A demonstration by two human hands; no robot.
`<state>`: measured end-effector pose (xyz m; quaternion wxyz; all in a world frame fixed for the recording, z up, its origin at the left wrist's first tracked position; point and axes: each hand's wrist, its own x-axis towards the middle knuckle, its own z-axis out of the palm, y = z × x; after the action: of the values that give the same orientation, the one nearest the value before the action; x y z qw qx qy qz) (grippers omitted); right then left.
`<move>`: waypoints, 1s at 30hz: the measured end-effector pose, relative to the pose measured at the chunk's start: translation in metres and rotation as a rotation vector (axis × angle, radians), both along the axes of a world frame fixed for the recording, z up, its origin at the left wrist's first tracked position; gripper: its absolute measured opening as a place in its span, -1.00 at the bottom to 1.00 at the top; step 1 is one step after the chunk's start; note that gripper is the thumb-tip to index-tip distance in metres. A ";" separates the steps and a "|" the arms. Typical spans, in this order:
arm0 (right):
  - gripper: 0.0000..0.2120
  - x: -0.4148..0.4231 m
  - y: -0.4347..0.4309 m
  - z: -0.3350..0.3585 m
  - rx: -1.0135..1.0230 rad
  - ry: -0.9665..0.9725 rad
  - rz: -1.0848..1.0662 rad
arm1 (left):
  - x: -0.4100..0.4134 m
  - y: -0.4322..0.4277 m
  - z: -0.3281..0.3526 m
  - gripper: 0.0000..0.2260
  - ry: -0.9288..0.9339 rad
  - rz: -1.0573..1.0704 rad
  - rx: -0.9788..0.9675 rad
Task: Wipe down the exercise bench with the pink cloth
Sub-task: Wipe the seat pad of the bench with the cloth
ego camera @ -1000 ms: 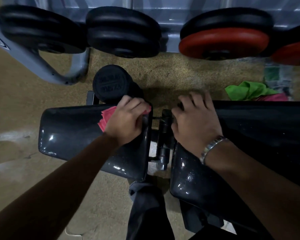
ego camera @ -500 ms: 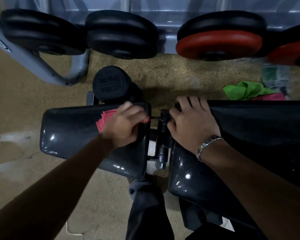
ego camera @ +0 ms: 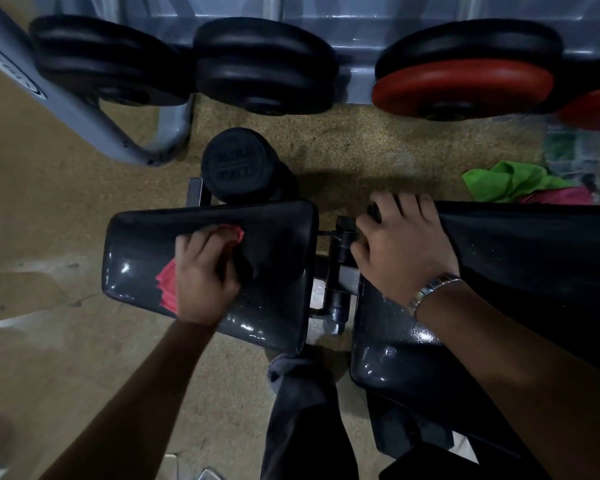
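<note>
The black padded exercise bench has a short seat pad (ego camera: pixel 278 299) on the left and a long back pad (ego camera: pixel 520 258) on the right, with a hinge gap between them. My left hand (ego camera: pixel 205 271) presses the pink cloth (ego camera: pixel 167 285) onto the middle of the seat pad; the cloth shows at the fingertips and at the heel of the hand. My right hand (ego camera: pixel 399 247), with a metal bracelet on the wrist, rests on the near end of the back pad, fingers curled over its far corner.
A black foam roller pad (ego camera: pixel 238 164) stands behind the seat. Black plates (ego camera: pixel 264 67) and red plates (ego camera: pixel 465 88) hang on a rack at the back. A green cloth (ego camera: pixel 506 180) lies on the floor behind the back pad. My trouser leg (ego camera: pixel 302 410) is below the hinge.
My left hand has slid the pink cloth from the seat pad's right end leftward and toward me, to the pad's middle. The right hand stays in place.
</note>
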<state>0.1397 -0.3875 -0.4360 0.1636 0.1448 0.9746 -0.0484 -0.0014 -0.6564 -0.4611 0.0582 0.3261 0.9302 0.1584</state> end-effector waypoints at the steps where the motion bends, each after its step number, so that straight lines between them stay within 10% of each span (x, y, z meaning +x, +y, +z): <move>1: -0.61 0.000 0.000 0.000 0.000 0.010 -0.003 | 0.011 -0.004 -0.003 -0.67 0.005 -0.046 -0.004; 5: -0.60 -0.001 0.000 -0.002 0.006 0.041 -0.007 | 0.012 -0.037 -0.006 -0.64 0.015 -0.406 -0.031; 11: -0.63 0.000 0.000 -0.007 0.021 0.038 -0.007 | 0.033 -0.014 -0.016 -0.72 0.068 0.030 0.056; 16: -0.67 -0.001 -0.001 -0.009 0.030 0.060 -0.024 | 0.026 -0.047 -0.010 -0.70 0.044 -0.361 0.006; 23: -0.65 -0.002 -0.002 -0.008 0.048 0.079 -0.017 | 0.057 -0.020 -0.013 -0.73 0.011 0.138 0.074; 30: -0.62 0.000 -0.003 -0.008 0.038 0.119 -0.031 | 0.058 -0.072 -0.015 -0.71 0.092 -0.243 -0.019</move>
<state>0.1397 -0.3902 -0.4445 0.1018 0.1599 0.9810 -0.0411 0.0570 -0.7280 -0.4763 0.0374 0.4428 0.8869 0.1265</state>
